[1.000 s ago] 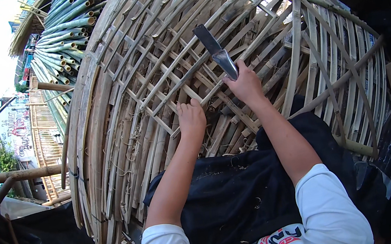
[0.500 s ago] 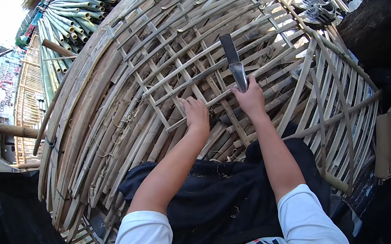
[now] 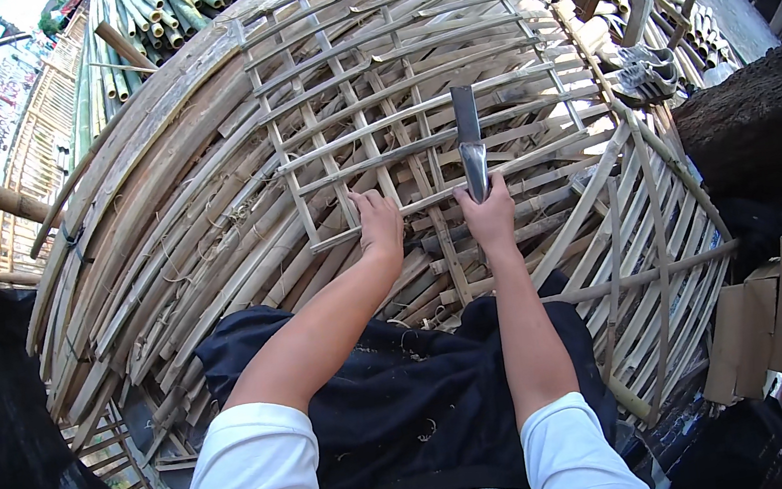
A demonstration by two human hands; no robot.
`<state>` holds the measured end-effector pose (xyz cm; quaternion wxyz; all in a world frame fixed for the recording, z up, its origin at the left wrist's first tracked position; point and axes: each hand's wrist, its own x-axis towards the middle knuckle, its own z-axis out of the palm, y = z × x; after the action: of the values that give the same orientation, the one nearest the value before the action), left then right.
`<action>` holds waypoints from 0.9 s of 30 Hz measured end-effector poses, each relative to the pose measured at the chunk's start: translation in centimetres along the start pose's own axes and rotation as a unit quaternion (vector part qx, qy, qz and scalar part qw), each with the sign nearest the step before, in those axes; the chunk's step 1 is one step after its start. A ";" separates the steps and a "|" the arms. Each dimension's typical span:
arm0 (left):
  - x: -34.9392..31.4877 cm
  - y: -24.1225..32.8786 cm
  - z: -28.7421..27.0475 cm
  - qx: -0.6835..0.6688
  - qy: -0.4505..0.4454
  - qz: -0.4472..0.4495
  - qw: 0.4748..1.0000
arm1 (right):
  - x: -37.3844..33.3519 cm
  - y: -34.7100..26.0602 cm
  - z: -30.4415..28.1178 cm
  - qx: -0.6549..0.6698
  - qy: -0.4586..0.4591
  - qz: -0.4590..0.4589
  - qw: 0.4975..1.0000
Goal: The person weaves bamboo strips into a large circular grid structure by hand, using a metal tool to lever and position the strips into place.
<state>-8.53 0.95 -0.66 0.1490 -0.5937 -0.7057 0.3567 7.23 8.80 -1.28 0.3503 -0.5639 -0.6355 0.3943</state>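
Note:
A grid-like bamboo lattice (image 3: 350, 136) of thin crossed strips lies over a heap of split bamboo in front of me. My left hand (image 3: 377, 221) has its fingers curled round the lattice's near edge, left of the middle. At the same edge, a little to the right, my right hand (image 3: 489, 214) is closed on a flat-bladed metal tool, like a knife (image 3: 469, 137), with a dark blade and a shiny socket end. The blade points away from me across the lattice strips. Whether my right fingers also grip the lattice, I cannot tell.
Long split bamboo strips (image 3: 155, 219) are heaped on the left. A woven bamboo panel (image 3: 664, 275) leans at the right, near a thick log (image 3: 747, 125) and a cardboard box (image 3: 761, 321). Green bamboo poles (image 3: 159, 11) lie at the back. Black cloth (image 3: 403, 394) covers my lap.
The whole view has shifted, and a tool with a pale head now shows at the upper right. Both hands keep their places on the lattice edge, the knife still in my right.

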 end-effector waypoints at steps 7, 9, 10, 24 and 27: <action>0.0 0.6 0.1 -0.007 0.016 -0.008 1.000 | -4.5 0.2 -2.4 -0.002 -0.016 -0.086 0.996; -0.2 0.6 -0.2 -0.014 0.010 -0.017 1.000 | -6.1 -1.2 -3.9 -0.029 -0.039 -0.118 0.992; -0.2 0.6 0.0 -0.016 0.005 -0.022 1.000 | -6.7 -1.5 -4.5 -0.040 -0.059 -0.121 0.990; 0.4 1.6 1.2 -0.053 0.032 -0.072 0.996 | -7.1 0.8 -8.5 -0.274 -0.190 -0.130 0.934; 0.3 1.6 1.3 -0.058 0.018 -0.077 0.995 | -7.6 1.4 -8.8 -0.268 -0.185 -0.157 0.932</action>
<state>-8.29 0.82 -2.71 0.1539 -0.5513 -0.7662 0.2922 16.56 2.30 1.31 0.1197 -0.4468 -0.8515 0.2469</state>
